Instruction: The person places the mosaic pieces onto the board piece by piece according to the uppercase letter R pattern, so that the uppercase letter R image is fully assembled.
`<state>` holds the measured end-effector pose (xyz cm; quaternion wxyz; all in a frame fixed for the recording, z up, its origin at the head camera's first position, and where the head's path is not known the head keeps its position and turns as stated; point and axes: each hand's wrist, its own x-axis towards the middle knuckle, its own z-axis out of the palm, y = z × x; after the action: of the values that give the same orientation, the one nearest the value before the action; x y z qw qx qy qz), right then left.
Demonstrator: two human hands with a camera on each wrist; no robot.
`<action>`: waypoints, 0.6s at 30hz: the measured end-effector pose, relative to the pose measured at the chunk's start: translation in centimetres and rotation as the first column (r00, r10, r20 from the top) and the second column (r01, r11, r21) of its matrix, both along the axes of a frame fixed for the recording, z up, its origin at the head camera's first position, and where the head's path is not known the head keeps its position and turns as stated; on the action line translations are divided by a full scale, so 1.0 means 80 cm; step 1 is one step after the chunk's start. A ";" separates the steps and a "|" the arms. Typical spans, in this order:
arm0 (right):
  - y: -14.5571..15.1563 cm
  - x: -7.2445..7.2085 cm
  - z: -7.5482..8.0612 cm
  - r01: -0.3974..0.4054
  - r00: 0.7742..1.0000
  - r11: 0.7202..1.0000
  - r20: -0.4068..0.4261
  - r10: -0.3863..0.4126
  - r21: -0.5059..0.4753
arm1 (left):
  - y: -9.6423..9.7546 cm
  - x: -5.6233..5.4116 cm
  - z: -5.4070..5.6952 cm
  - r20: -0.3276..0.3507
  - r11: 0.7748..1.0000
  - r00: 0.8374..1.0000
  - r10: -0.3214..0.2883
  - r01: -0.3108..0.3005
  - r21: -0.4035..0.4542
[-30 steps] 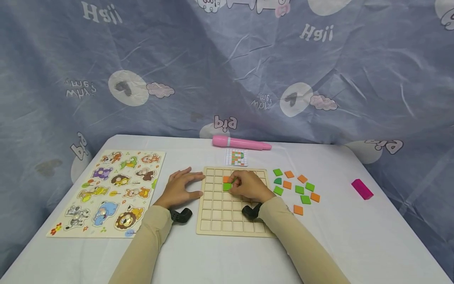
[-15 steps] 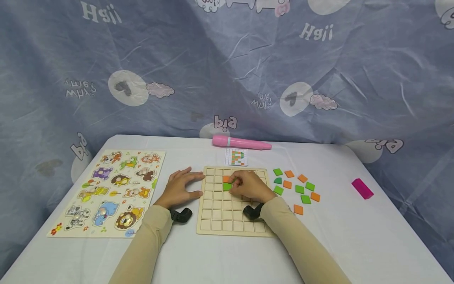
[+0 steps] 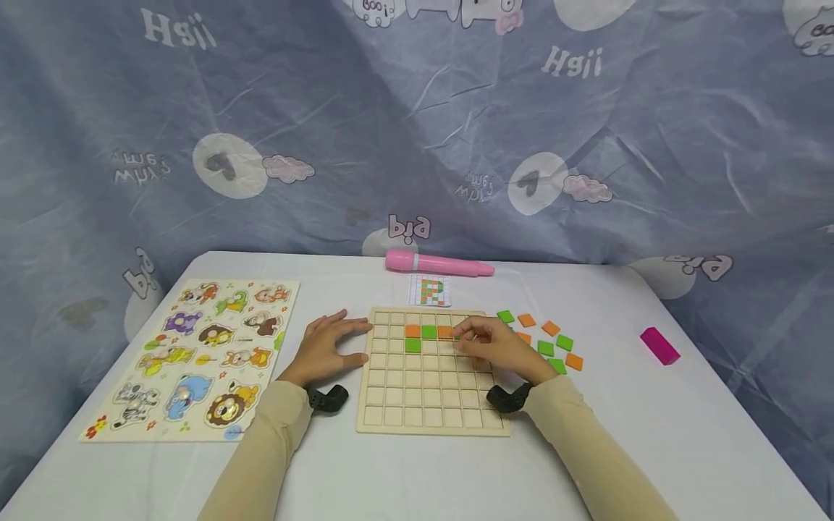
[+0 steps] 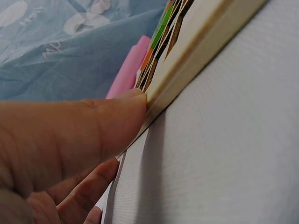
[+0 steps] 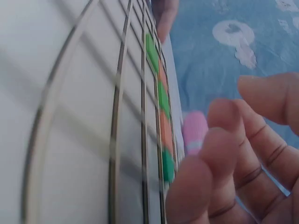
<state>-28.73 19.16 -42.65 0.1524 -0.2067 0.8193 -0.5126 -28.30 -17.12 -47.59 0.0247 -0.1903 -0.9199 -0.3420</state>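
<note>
My left hand (image 3: 328, 349) rests beside the wooden grid board (image 3: 394, 417), fingers spread. In the left wrist view, the thumb (image 4: 117, 122) touches the board's side edge. My right hand (image 3: 498, 349) is over the board's upper right, fingers loosely bent, thumb apart from them. Across the board's upper row lie an orange tile (image 3: 413, 331), a green tile (image 3: 428, 331) and another orange tile (image 3: 445, 332). A darker green piece (image 5: 168, 164) ends that row, right by the right fingertips and mostly hidden in the head view. Below the first orange tile sits another green tile (image 3: 413, 346).
Several loose green and orange tiles (image 3: 545, 348) lie right of the board, partly behind the right hand. A pattern card (image 3: 431, 291) and a pink marker (image 3: 439, 264) are beyond it. An animal puzzle board (image 3: 202, 362) lies left, a magenta block (image 3: 659, 346) far right.
My right hand has moved right and its fingers have loosened, uncovering a green and an orange tile in the upper row. The left hand stays at the board's edge. The head view has shifted slightly.
</note>
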 end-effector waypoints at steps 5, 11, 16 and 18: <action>0.043 0.012 0.000 0.046 0.999 0.999 -0.009 -0.046 0.011 | -0.001 0.000 -0.003 -0.007 1.000 1.000 0.002 -0.002 -0.001; 0.096 0.027 -0.001 0.126 0.992 0.992 0.004 -0.126 0.016 | -0.001 0.000 -0.002 -0.003 1.000 1.000 -0.001 0.001 0.009; 0.127 0.038 0.000 0.169 0.985 0.985 0.016 -0.169 0.017 | 0.000 0.001 0.000 -0.007 1.000 1.000 -0.004 0.004 0.008; 0.134 0.041 0.000 0.168 0.986 0.986 0.007 -0.168 0.016 | 0.001 0.002 0.001 -0.009 1.000 1.000 -0.005 0.005 0.008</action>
<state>-25.48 29.92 -42.69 0.1136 -0.1335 0.8371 -0.5182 -28.17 -17.06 -47.52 0.0287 -0.1941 -0.9178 -0.3451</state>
